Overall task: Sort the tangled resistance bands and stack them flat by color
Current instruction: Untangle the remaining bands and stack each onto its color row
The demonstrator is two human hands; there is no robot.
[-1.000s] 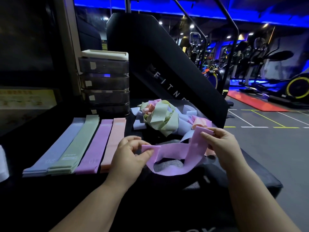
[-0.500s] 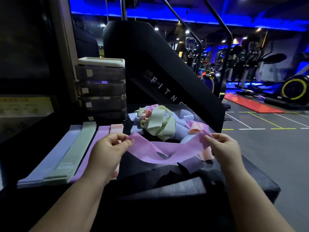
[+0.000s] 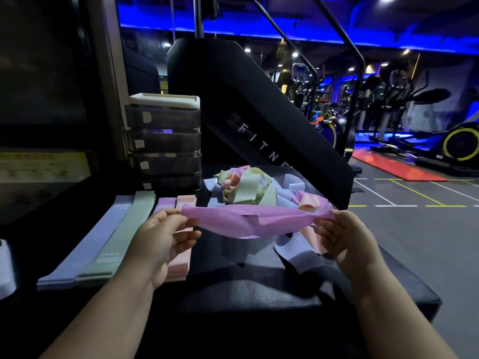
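Observation:
A purple resistance band (image 3: 248, 220) hangs stretched between my hands above the black bench. My left hand (image 3: 162, 238) pinches its left end and my right hand (image 3: 344, 237) pinches its right end. Behind it lies a tangled pile of green, blue, pink and purple bands (image 3: 248, 190). On the left, flat stacks lie side by side: blue (image 3: 85, 251), green (image 3: 121, 234), purple (image 3: 163, 203) mostly hidden by my left hand, and pink (image 3: 180, 263).
A stack of dark drawers with a white lid (image 3: 164, 141) stands behind the flat stacks. A slanted black machine panel (image 3: 254, 117) rises behind the pile. The padded black bench (image 3: 259, 294) ends at the right, with gym floor beyond. A white object (image 3: 6, 270) sits at the far left.
My hands have moved apart and up, pulling the slack, looped purple band out into a nearly straight span. My left hand now lies over the purple and pink stacks.

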